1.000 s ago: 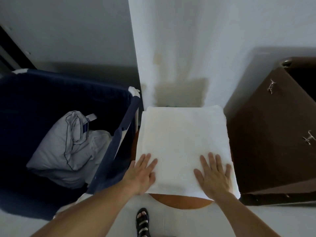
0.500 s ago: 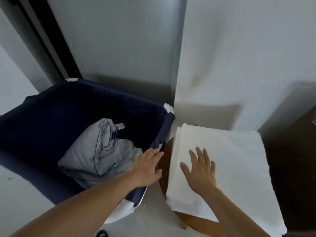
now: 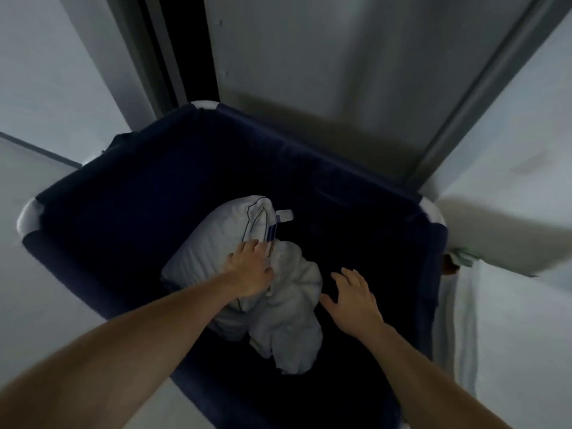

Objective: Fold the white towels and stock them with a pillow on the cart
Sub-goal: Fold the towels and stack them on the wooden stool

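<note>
- Two hands inside the navy fabric cart [image 3: 130, 193], both reaching down from the near rim.
- Left hand [image 3: 252, 269]: on the white pillow [image 3: 213, 243], fingers bent over its edge where the pillow meets the crumpled white towel [image 3: 294, 311]. Grip looks clamped on the pillow edge; fingertips partly hidden in the fabric.
- Right hand [image 3: 353, 300]: fingers spread and apart, holding nothing, hovering over the dark cart bottom, just right of the towel. Thumb is close to the towel; contact can't be told.
- Pillow lies tilted under and beyond the left hand, a dark piped seam and a small tag [image 3: 284, 215] at its far end.
- Towel sits bunched between the two hands, trailing toward the near cart wall.
- Far right of the right hand, outside the cart: strip of white cloth [image 3: 461, 308] hanging at the frame edge.
- View is dim and blurred.
</note>
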The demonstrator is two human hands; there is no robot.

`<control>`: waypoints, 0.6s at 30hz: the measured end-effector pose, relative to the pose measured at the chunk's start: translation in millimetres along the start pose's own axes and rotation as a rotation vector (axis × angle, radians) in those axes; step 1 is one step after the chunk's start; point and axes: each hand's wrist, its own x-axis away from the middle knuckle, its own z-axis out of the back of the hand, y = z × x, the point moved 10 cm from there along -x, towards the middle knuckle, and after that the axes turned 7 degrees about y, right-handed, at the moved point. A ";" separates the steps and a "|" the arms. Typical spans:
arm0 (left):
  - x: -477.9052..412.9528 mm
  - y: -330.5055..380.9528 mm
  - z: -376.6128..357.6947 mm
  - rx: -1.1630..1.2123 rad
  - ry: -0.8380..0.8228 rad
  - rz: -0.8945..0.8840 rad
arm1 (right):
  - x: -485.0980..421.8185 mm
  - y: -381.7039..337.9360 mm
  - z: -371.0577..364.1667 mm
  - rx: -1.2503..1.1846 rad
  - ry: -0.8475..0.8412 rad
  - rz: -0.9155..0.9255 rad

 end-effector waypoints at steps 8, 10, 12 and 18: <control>-72.9 -67.6 -69.6 0.111 -0.099 0.090 | -101.1 4.6 -105.5 -0.135 -0.191 -0.177; -89.9 -81.3 -90.1 0.141 -0.103 0.097 | -137.3 2.9 -134.4 -0.151 -0.233 -0.180; -109.7 -95.4 -113.2 0.145 -0.123 0.104 | -176.8 1.0 -164.0 -0.188 -0.255 -0.200; -173.8 -127.0 -176.9 0.158 -0.094 0.091 | -277.9 15.2 -270.8 -0.303 -0.245 -0.278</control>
